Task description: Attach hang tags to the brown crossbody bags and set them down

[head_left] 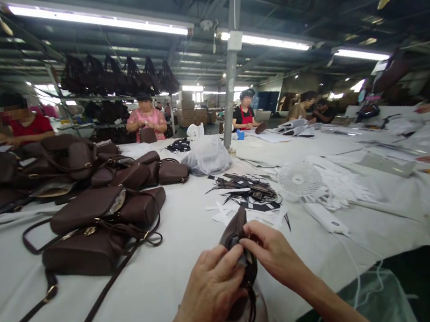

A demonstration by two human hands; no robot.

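Observation:
A small dark brown handbag (231, 226) stands at the table's near edge between my hands, its top opening facing up and a pale lining just showing inside. My left hand (216, 286) is closed around the bag's near side, fingers at the opening. With thumb and fingers together, my right hand (272, 252) pinches the rim on the other side; whether a small part sits in that pinch is hidden. A dark tassel-like strap end (251, 307) hangs from the bag below my left fingers. Just beyond lies a pile of black tags and cords (248, 191) over white paper slips.
Brown handbags (86, 252) with long straps are heaped on the left. A white handheld fan (300, 179) with a cable lies to the right, near a clear plastic bag (208, 154). A metal post (232, 82) rises behind. Several people work around the white table (151, 301).

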